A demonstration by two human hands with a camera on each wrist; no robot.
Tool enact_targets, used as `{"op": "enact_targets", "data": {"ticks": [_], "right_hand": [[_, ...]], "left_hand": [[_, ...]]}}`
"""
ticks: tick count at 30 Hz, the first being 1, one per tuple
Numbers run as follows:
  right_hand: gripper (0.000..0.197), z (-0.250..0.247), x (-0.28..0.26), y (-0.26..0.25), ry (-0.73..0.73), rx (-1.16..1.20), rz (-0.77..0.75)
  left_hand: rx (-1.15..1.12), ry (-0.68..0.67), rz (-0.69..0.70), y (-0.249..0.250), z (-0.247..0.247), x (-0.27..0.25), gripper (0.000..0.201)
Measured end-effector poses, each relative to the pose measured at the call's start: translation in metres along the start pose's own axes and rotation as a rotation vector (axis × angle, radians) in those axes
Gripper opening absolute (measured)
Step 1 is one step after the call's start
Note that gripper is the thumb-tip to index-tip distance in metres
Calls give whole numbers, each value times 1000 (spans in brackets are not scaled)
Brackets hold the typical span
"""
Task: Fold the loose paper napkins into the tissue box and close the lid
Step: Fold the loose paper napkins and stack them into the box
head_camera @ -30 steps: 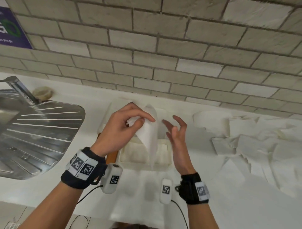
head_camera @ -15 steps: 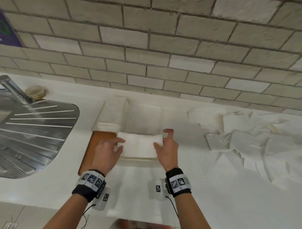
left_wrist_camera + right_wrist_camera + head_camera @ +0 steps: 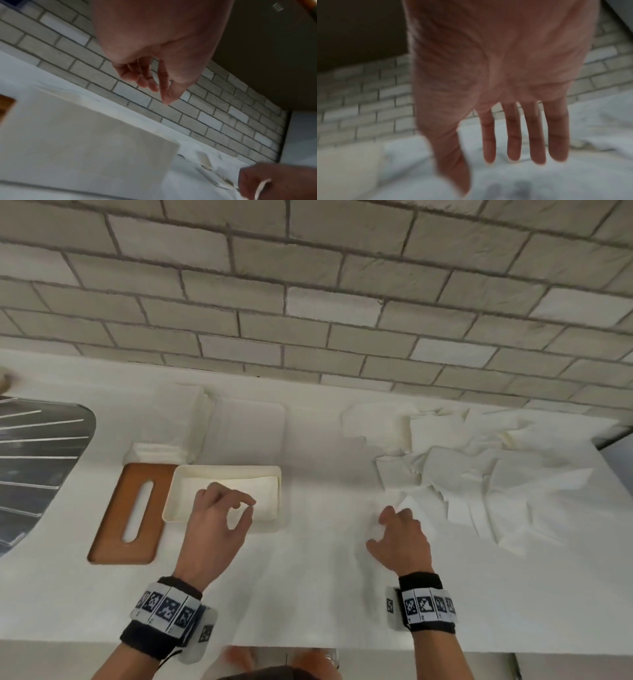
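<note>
- A white table point(image 3: 308, 594) runs along a pale brick wall point(image 3: 308, 285), with a steel sink drainer point(image 3: 34, 457) at left.
- The open tissue box point(image 3: 226, 474) sits beside its wooden lid point(image 3: 113, 535); loose napkins point(image 3: 479, 460) lie at right.
- The left hand point(image 3: 215, 529) hovers over the box, loosely curled, apparently empty.
- The right hand point(image 3: 400, 539) reaches toward the napkins, fingers straight and spread.
</note>
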State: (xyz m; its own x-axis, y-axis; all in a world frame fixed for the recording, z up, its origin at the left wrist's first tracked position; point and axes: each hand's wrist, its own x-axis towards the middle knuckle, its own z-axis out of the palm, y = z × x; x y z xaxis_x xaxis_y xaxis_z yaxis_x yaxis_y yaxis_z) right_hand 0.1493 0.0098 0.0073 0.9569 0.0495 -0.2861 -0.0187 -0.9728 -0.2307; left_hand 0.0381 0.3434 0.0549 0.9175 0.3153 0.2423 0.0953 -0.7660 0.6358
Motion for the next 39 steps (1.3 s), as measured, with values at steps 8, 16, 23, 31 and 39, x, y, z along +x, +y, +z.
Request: {"op": "enact_targets", "data": {"ticks": [8, 16, 23, 31, 39], "right_hand": [[11, 17, -1, 78, 19, 39, -267], [24, -87, -5, 72, -422, 1488, -344], [26, -85, 47, 72, -429, 1571, -213], [83, -15, 147, 66, 76, -19, -343], [43, -13, 164, 47, 195, 62, -221]], "left_hand": [[-183, -423, 160, 76, 105, -18, 33], [-657, -669, -117, 142, 140, 22, 110], [-940, -346, -328, 168, 115, 43, 60], [-572, -136, -202, 137, 57, 52, 55], [-614, -32, -342, 86, 8, 43, 17]]}}
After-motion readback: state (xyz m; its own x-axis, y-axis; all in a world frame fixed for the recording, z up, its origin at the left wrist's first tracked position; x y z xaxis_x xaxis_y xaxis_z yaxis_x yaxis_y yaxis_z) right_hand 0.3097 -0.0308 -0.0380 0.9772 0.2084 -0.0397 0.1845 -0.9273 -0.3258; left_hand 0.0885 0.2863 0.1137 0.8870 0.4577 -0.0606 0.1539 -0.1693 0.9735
